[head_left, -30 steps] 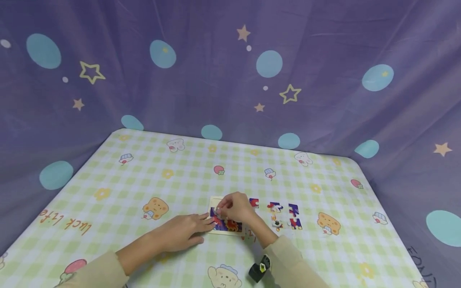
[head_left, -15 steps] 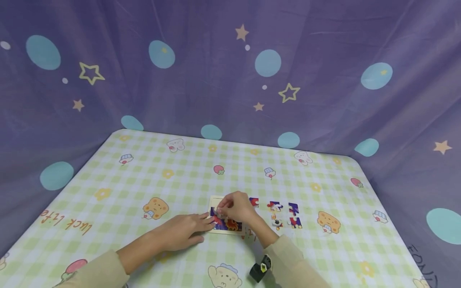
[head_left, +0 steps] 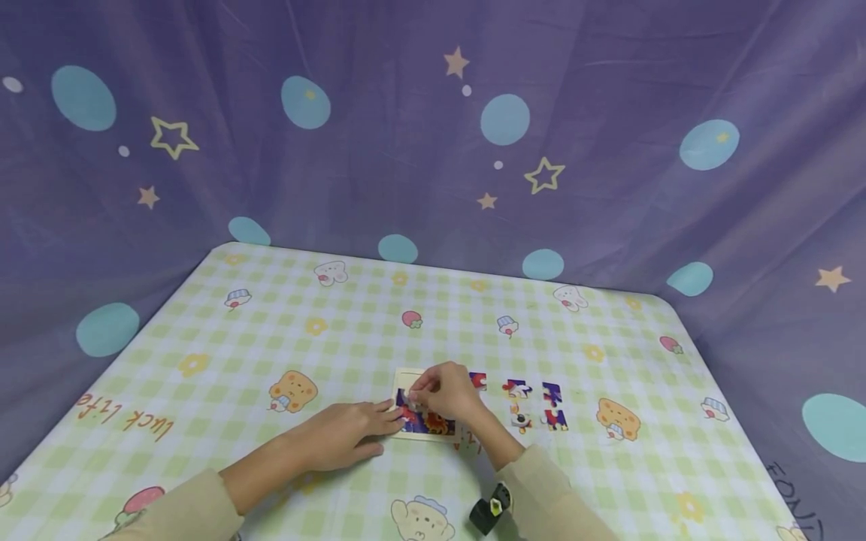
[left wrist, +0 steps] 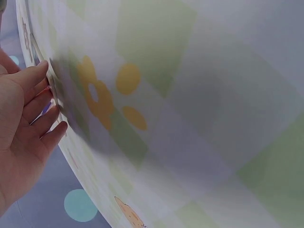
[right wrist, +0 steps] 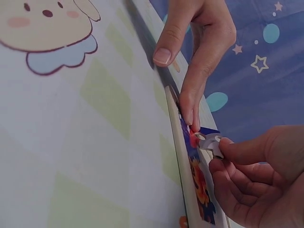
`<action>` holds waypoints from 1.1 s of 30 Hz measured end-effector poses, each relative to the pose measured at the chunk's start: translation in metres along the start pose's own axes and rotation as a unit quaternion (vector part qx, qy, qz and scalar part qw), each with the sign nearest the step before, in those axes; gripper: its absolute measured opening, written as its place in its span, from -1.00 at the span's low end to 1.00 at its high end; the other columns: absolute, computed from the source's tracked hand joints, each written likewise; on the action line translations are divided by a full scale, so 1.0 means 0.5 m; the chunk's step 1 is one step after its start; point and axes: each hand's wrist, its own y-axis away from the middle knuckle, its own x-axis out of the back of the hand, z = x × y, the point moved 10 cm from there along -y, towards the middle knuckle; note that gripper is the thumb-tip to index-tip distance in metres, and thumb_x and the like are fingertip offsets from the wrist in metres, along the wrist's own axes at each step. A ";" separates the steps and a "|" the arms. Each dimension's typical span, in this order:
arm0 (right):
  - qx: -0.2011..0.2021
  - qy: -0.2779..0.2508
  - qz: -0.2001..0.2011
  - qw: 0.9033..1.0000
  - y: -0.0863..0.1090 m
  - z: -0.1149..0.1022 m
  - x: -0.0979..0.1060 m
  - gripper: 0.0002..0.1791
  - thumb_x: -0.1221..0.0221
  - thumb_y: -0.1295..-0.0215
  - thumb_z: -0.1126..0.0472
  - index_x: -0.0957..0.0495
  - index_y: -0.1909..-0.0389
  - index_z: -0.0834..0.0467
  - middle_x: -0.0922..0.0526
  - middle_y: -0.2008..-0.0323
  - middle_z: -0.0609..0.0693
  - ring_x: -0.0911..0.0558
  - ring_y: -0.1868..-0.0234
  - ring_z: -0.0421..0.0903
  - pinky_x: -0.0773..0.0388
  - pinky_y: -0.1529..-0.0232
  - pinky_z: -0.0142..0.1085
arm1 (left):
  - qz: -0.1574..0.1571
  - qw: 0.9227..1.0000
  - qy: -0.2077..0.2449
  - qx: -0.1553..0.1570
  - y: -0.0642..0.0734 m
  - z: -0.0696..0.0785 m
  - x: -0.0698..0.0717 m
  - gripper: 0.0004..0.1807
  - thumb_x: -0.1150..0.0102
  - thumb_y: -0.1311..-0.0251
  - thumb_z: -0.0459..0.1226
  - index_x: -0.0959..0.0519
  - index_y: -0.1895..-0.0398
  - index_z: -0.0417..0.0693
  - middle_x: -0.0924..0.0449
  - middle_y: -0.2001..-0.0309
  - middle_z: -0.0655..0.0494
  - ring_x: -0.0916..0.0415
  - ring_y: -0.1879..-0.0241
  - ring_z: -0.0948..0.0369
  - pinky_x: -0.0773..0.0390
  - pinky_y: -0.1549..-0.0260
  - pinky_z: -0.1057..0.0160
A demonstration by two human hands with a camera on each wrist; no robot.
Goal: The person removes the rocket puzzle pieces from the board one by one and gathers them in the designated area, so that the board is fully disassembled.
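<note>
Purple curtain (head_left: pixel 406 150), printed with stars and teal ovals, hangs behind a table spread with green-and-white checked cloth (head_left: pixel 352 297). On it lies a shallow wooden puzzle tray (head_left: pixel 407 375), its near part filled with joined pieces (head_left: pixel 426 426) in purple, red and orange; pale bare wood shows along the far side. The left hand (head_left: pixel 352 434) has its fingers extended, tips at the tray's left edge. Over the tray, the right hand (head_left: pixel 446 391) pinches a greyish puzzle piece (right wrist: pixel 210 144) (touching the others or not, I can't tell). Five loose pieces (head_left: pixel 554 419) lie to the right.
</note>
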 end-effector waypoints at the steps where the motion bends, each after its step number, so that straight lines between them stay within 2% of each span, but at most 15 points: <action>1: 0.000 -0.001 0.003 1.000 0.001 0.000 0.002 -0.89 -0.31 -0.18 0.21 -0.71 0.49 0.15 -0.66 0.60 -0.04 -0.44 0.65 -0.28 -0.38 0.67 -0.48 | 0.001 1.000 -0.001 0.000 0.000 0.000 0.000 -0.54 -0.13 -0.29 -0.15 -0.46 -0.27 0.05 -0.39 -0.35 0.12 -0.38 -0.34 0.06 -0.48 -0.24 -0.01; 10: -0.015 -0.009 0.042 0.999 0.003 0.007 0.045 -0.92 -0.30 -0.16 0.25 -0.72 0.46 0.16 -0.66 0.60 -0.01 -0.46 0.63 -0.25 -0.43 0.64 -0.44 | 0.012 1.000 -0.004 -0.005 0.001 0.000 0.001 -0.56 -0.13 -0.29 -0.14 -0.49 -0.24 0.06 -0.43 -0.32 0.13 -0.40 -0.33 0.06 -0.48 -0.24 -0.01; 14: -0.026 -0.004 0.043 0.999 0.009 0.025 0.057 -0.92 -0.30 -0.16 0.25 -0.71 0.46 0.16 -0.66 0.58 -0.02 -0.46 0.61 -0.25 -0.44 0.61 -0.45 | 0.017 1.000 -0.006 -0.010 0.002 0.001 0.002 -0.55 -0.13 -0.28 -0.14 -0.49 -0.24 0.05 -0.43 -0.32 0.13 -0.41 -0.32 0.05 -0.48 -0.23 -0.02; 23: -0.044 -0.006 0.024 0.999 0.024 0.059 0.073 -0.91 -0.32 -0.15 0.21 -0.70 0.46 0.14 -0.67 0.55 -0.03 -0.49 0.56 -0.24 -0.45 0.54 -0.46 | 0.007 1.000 -0.008 -0.004 -0.001 -0.005 -0.002 -0.56 -0.12 -0.29 -0.13 -0.49 -0.24 0.07 -0.46 -0.30 0.13 -0.41 -0.32 0.07 -0.48 -0.24 -0.01; 28: -0.054 -0.005 0.038 0.998 0.038 0.079 0.095 -0.93 -0.33 -0.13 0.21 -0.69 0.47 0.13 -0.67 0.56 -0.05 -0.50 0.55 -0.24 -0.46 0.53 -0.45 | 0.005 1.000 -0.007 -0.004 -0.002 -0.004 -0.002 -0.57 -0.11 -0.30 -0.13 -0.50 -0.24 0.06 -0.47 -0.29 0.13 -0.41 -0.32 0.07 -0.48 -0.24 -0.01; 33: -0.082 -0.003 0.049 0.995 0.056 0.109 0.122 -0.93 -0.34 -0.11 0.22 -0.70 0.48 0.13 -0.68 0.55 -0.07 -0.52 0.54 -0.24 -0.47 0.48 -0.44 | 0.008 1.000 -0.004 -0.003 -0.002 -0.003 -0.001 -0.56 -0.11 -0.30 -0.14 -0.49 -0.24 0.05 -0.47 -0.29 0.11 -0.41 -0.32 0.05 -0.48 -0.24 -0.01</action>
